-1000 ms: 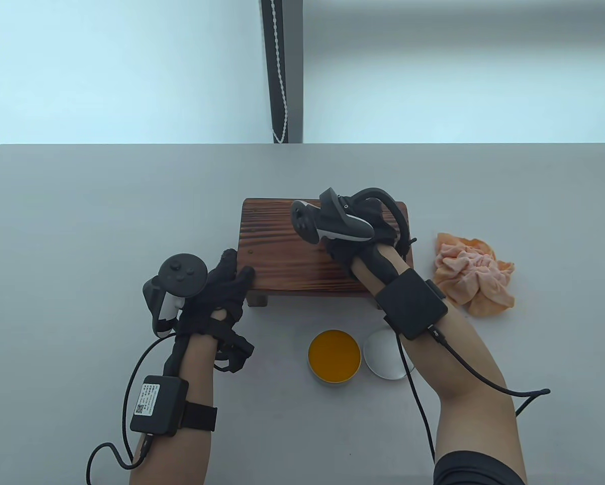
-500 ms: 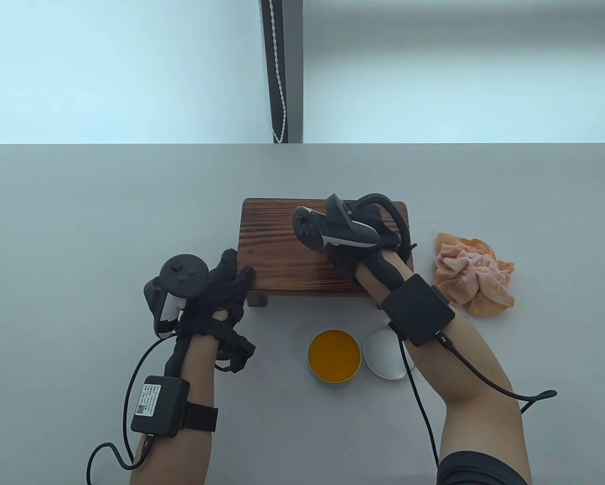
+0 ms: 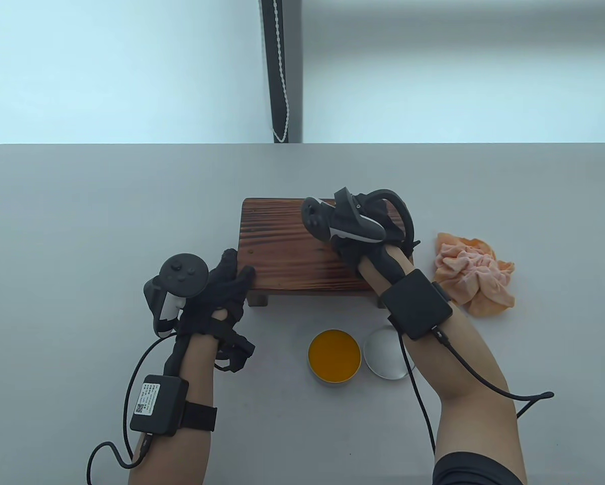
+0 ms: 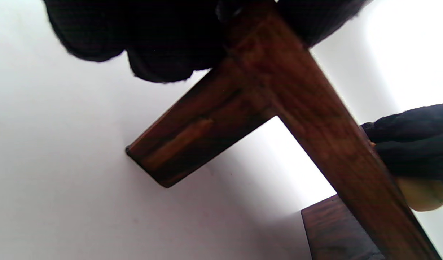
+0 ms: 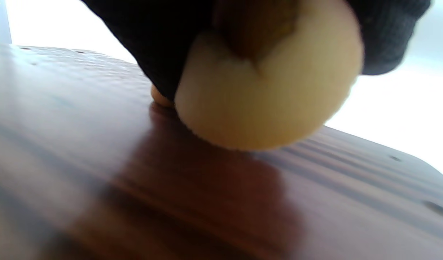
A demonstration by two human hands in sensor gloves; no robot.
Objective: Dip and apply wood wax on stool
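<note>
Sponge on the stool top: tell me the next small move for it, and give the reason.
Probably keep rubbing: slide the round sponge under the right hand leftward across the stool. The sponge is pressed on the top's right part, the left stretch of wood lies bare, and the left hand grips the stool's near left corner to steady it. The wax tin sits open for a later dip.

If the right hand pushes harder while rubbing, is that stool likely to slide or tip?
Probably slide rather than tip: the stool looks low and wide, on a smooth table. The left hand grips its near-left corner, which likely keeps it in place. It looks like rigid wood.
</note>
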